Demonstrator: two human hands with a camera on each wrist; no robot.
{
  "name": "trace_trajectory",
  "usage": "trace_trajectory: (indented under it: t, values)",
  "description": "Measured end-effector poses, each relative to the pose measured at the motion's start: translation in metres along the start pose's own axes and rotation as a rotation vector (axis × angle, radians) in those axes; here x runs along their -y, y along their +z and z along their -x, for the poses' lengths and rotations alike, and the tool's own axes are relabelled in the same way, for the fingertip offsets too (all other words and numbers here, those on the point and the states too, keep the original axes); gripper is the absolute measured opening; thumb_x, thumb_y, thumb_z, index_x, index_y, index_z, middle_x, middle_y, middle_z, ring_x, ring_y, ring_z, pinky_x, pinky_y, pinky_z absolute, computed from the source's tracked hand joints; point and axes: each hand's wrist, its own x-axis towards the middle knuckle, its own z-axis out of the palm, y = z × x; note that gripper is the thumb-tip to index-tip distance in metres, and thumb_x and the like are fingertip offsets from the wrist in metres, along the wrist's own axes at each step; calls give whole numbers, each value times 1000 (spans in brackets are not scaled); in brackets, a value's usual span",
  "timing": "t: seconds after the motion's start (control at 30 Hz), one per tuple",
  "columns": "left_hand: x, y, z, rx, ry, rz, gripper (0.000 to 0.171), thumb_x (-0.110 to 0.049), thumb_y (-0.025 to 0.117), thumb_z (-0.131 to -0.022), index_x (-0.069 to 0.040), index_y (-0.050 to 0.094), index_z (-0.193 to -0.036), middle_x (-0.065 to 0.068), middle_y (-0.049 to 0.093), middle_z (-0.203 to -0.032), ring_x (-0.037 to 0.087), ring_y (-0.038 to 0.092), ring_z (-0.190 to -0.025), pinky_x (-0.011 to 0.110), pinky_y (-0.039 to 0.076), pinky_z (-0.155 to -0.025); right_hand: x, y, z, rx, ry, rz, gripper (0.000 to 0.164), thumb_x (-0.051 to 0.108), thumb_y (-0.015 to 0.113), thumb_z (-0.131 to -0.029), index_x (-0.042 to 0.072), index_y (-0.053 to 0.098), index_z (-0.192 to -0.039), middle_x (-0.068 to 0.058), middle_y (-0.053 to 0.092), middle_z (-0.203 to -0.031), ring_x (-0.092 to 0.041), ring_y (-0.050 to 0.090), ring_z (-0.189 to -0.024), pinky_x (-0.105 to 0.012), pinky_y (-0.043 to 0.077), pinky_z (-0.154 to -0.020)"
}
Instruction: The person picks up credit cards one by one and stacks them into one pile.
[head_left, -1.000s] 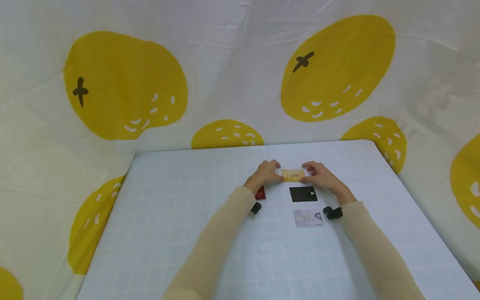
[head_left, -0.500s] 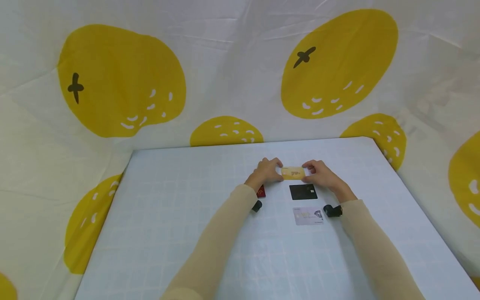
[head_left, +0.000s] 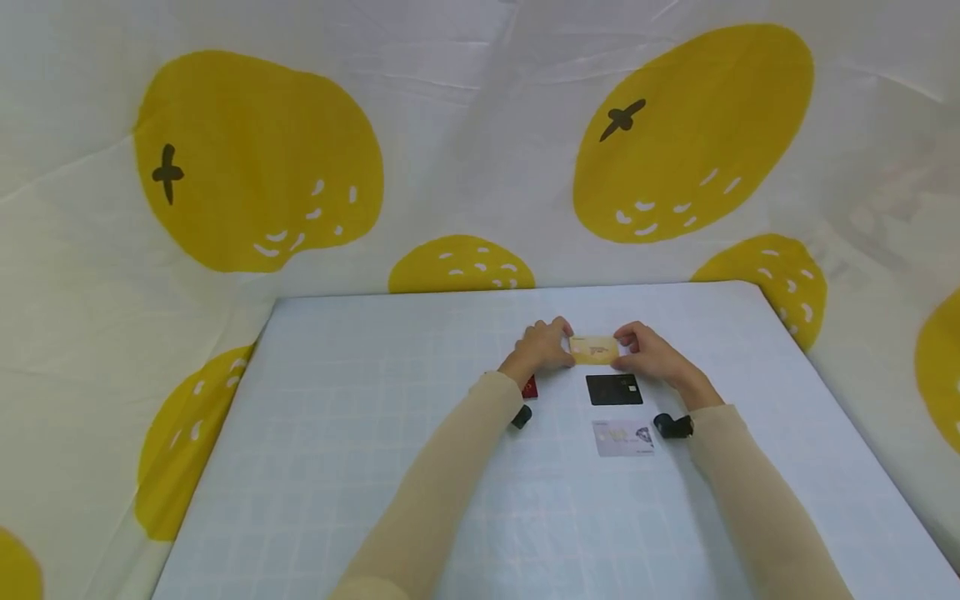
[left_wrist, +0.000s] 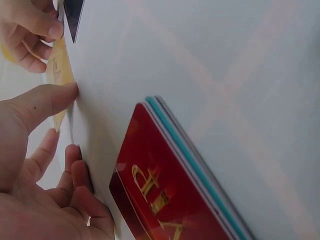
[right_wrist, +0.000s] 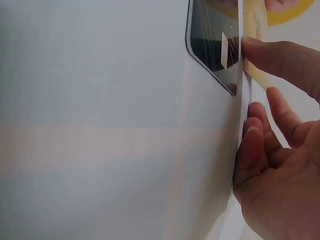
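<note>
A yellow card (head_left: 594, 350) lies at the far part of the table between both hands. My left hand (head_left: 542, 346) pinches its left end, with the thumb (left_wrist: 60, 97) at the near corner and the index finger at the far one. At the right end my right hand (head_left: 651, 354) pinches it the same way, thumb (right_wrist: 270, 52) near and index finger far. Just in front lies a black card (head_left: 613, 389), and nearer still a silver card (head_left: 623, 437). Beside the left wrist sits a stack of cards topped by a red one (left_wrist: 160, 180), partly hidden by the arm in the head view.
A white table (head_left: 360, 433) with a pale checked pattern bears everything. Behind and beside it hangs a white cloth (head_left: 480, 150) printed with large yellow fruit. Black wrist-worn devices (head_left: 672, 426) show at both wrists.
The head view has shifted slightly. Both hands keep their hold on the yellow card, and the black and silver cards have not moved on the table.
</note>
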Motion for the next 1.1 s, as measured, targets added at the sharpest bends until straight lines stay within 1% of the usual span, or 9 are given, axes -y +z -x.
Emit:
trace_trajectory:
  t: [0.1, 0.23, 0.37, 0.47, 0.6, 0.8, 0.93, 1.1]
  values:
    - [-4, 2, -1, -11, 3, -5, 44, -30, 77, -88, -26, 54, -125, -1, 58, -112, 19, 49, -99, 44, 40, -93, 3, -1, 4, -18, 1, -14, 53, 9, 72, -90, -4, 44, -133, -22, 49, -119, -37, 44, -108, -47, 37, -93]
    - [-11, 7, -1, -9, 14, 21, 43, -25, 76, -89, -24, 51, -123, -4, 63, -105, 17, 53, -94, 45, 37, -95, 5, -1, 8, -54, 28, -25, 48, 9, 69, -92, -4, 44, -131, -22, 52, -115, -36, 47, -106, -47, 40, -93]
    - [-12, 10, -2, -20, -11, 38, 42, -23, 76, -89, -23, 51, -122, -3, 65, -110, 16, 54, -94, 46, 33, -98, 3, 1, 6, -54, 46, -38, 49, 11, 68, -93, -3, 43, -133, -22, 53, -115, -36, 49, -107, -48, 41, -94]
    - [-10, 11, -2, -33, -23, 31, 41, -23, 76, -89, -23, 51, -122, -2, 66, -112, 16, 55, -94, 46, 33, -98, 1, 3, 2, -47, 50, -44, 50, 12, 68, -93, -3, 42, -134, -22, 53, -116, -37, 50, -107, -48, 42, -95]
    - [-7, 9, -1, -41, -25, 29, 41, -23, 76, -89, -23, 52, -122, -2, 66, -111, 16, 55, -93, 45, 34, -97, 2, 6, -3, -52, 42, -40, 50, 10, 69, -93, -3, 43, -134, -23, 55, -116, -37, 52, -106, -48, 43, -92]
    - [-10, 7, 1, -45, -44, 45, 41, -24, 76, -89, -23, 54, -124, -3, 65, -107, 15, 54, -92, 44, 35, -96, 2, 7, -2, -78, 25, -37, 48, 9, 69, -92, -3, 46, -132, -23, 57, -114, -37, 53, -104, -46, 44, -89]
    - [-9, 7, 1, -64, -49, 77, 40, -27, 74, -90, -21, 58, -126, -6, 65, -103, 14, 55, -94, 45, 35, -97, -1, 7, -4, -90, 25, -42, 47, 9, 69, -92, -2, 47, -132, -23, 58, -114, -36, 54, -104, -46, 44, -89]
    - [-6, 5, 1, -82, -50, 147, 37, -29, 69, -93, -18, 62, -128, -5, 66, -115, 16, 57, -101, 46, 37, -97, -2, 7, -6, -109, 37, -40, 43, 12, 68, -94, 0, 49, -132, -23, 59, -117, -36, 55, -106, -49, 44, -92]
